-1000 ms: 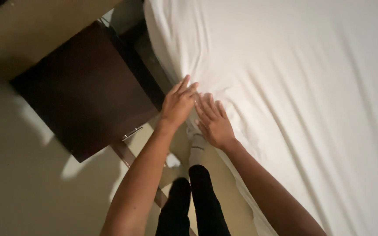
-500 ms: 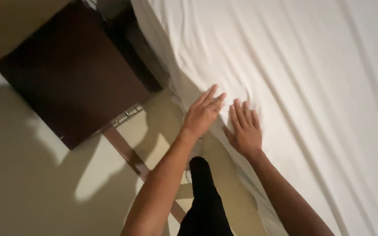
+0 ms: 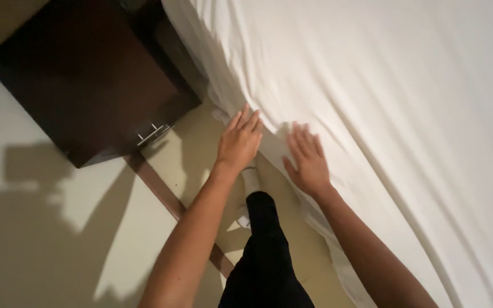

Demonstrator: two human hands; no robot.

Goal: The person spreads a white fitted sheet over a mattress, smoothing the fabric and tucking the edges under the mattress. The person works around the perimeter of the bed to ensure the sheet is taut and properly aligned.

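A pale floor meets the bed's near edge. The white sheet (image 3: 372,85) drapes there; I see my left hand (image 3: 239,142) and right hand (image 3: 309,162) flat, fingers spread, holding nothing. Beside the dark nightstand (image 3: 87,85), wrinkles could bunch if my palms drag unevenly.

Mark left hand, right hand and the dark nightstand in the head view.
left hand (image 3: 239,142), head view, back of the hand.
right hand (image 3: 308,161), head view, back of the hand, flat on the white sheet (image 3: 383,85).
dark nightstand (image 3: 87,80), head view, top surface.
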